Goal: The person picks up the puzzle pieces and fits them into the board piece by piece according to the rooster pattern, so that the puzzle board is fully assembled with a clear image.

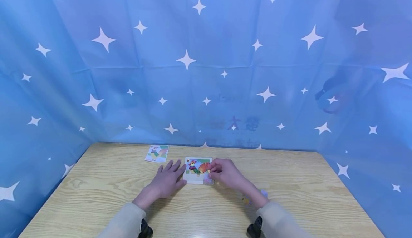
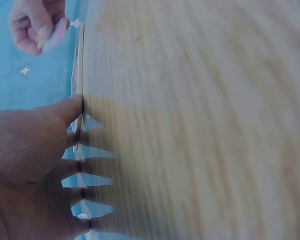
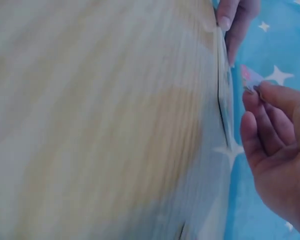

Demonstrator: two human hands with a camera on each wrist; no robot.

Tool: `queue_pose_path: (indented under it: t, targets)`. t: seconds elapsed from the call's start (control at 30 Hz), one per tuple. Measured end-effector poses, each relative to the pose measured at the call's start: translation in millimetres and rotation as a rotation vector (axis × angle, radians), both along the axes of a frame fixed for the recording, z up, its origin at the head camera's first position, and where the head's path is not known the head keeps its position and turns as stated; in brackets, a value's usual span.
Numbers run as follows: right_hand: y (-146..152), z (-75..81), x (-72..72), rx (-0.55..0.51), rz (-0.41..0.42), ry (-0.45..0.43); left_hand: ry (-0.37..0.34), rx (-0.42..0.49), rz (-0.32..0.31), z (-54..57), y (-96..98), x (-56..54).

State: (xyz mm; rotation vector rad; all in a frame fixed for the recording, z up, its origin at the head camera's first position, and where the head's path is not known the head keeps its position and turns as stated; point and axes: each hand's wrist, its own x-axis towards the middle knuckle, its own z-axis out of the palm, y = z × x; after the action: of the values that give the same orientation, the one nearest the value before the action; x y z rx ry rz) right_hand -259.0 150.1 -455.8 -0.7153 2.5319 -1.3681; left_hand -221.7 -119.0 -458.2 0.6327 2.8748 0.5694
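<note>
A small square puzzle board (image 1: 190, 179) lies on the table, its picture of a colourful rooster partly filled in. My left hand (image 1: 167, 182) rests flat with fingers spread, its thumb and fingertips at the board's left edge. Over the board's right side, my right hand (image 1: 226, 173) pinches a small pink and lilac puzzle piece (image 3: 249, 78) between thumb and forefinger. The right wrist view shows the piece raised off the board, and the left wrist view also has it between those fingertips.
A picture card (image 1: 157, 153) with a paler rooster lies beyond my left hand. Loose puzzle pieces (image 1: 246, 200) lie under my right forearm, partly hidden. The wooden table (image 1: 96, 181) ends at a blue curtain (image 1: 225, 88) with white stars.
</note>
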Motion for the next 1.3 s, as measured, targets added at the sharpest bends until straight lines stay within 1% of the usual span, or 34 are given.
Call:
queue_pose_path:
  t: [0.2,0.47,0.6,0.7,0.83,1.03,1.3]
  targets:
    - [-25,0.2,-10.8,-0.003,-0.031,0.018,0.006,-0.016,0.001,-3.5,2.0,-3.1]
    - [-48,-6.8,-14.7,-0.004,-0.030,0.023,0.002,-0.015,0.013,-0.8,2.2,-1.5]
    - [-54,-11.4,-14.9,-0.021,-0.019,0.035,0.005,-0.016,0.010,-1.4,1.5,-2.6]
    - [-57,-14.0,-15.2,-0.029,-0.011,0.042,0.009,-0.017,0.001,-4.0,0.2,-3.9]
    - [-60,-15.6,-15.4,-0.024,-0.012,0.037,0.013,-0.014,-0.002,-5.5,-0.8,-3.6]
    - [-66,-16.0,-14.1,-0.005,-0.006,0.029,0.018,-0.020,0.014,-2.3,0.0,-0.1]
    - [-68,-15.4,-13.6,0.027,-0.005,0.006,0.011,-0.029,0.017,0.8,1.2,0.1]
